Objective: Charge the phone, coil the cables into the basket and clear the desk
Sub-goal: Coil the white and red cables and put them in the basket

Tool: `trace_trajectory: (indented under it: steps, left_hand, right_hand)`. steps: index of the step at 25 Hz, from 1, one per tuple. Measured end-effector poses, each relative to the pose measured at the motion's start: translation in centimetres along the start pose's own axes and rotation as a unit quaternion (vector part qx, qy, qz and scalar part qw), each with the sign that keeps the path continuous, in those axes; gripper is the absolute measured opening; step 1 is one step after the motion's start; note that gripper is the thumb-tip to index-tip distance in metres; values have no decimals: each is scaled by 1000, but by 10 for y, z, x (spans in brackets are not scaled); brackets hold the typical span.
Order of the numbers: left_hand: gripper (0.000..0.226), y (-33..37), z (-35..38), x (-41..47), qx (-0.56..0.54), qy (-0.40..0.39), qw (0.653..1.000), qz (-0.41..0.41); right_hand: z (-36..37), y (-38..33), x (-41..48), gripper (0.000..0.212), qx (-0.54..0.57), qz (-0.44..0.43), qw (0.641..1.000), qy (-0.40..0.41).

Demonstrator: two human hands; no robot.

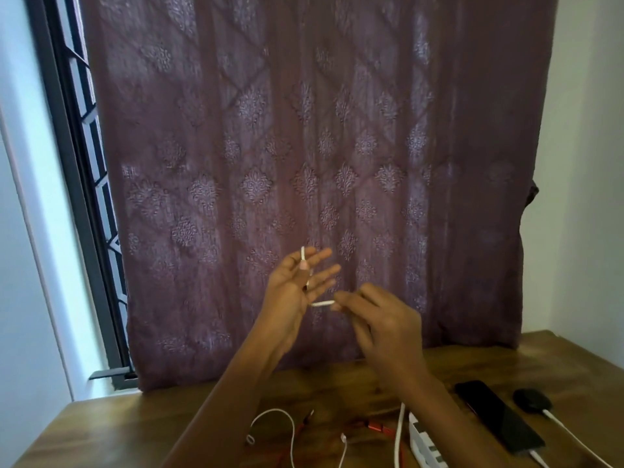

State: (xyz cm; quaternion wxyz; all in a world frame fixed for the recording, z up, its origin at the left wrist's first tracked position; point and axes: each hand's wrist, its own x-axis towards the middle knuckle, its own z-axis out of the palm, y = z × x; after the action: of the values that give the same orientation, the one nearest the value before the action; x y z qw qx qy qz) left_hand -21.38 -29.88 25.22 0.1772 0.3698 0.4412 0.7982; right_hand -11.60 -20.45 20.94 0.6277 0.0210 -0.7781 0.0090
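Both hands are raised in front of the curtain with a white cable (pixel 321 303) between them. My left hand (pixel 296 288) has its fingers spread, and its thumb presses the cable's end against the index finger. My right hand (pixel 378 319) pinches the cable a short way along. On the wooden desk (pixel 135 430) lies a black phone (pixel 499 417) with a white cable plugged into its near end. More white cable (pixel 283 423) and a red cable (pixel 374 427) lie loose below my arms. No basket is in view.
A white power strip (pixel 423 444) sits at the bottom edge beside the phone. A small black charger (pixel 533 400) with a white lead (pixel 574 440) lies at the right. A purple patterned curtain (pixel 304 146) hangs behind the desk; a barred window (pixel 84 163) is at the left.
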Motion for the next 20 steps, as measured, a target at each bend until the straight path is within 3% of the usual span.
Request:
trace_trajectory:
  steps: [3, 6, 9, 11, 17, 20]
  left_hand:
    - [26, 0, 0, -6, 47, -42, 998, -23]
    - [31, 0, 1, -12, 55, -71, 995, -53]
    - [30, 1, 0, -16, -42, -91, 991, -84]
    - [25, 5, 1, -16, -131, -102, 981, -105]
    - [22, 14, 2, -11, -220, -97, 966, -97]
    - [22, 15, 2, -3, -193, -51, 979, -51]
  right_hand:
    - [-4, 11, 25, 20, -10, -25, 999, 24]
    - [-5, 23, 52, 18, 37, 6, 999, 9]
    - [-3, 33, 69, 20, 122, 70, 990, -27]
    - [3, 39, 73, 9, 200, 117, 971, -65]
    - [35, 44, 50, 21, 382, 346, 846, -133]
    - [46, 38, 22, 27, 417, 471, 750, -204]
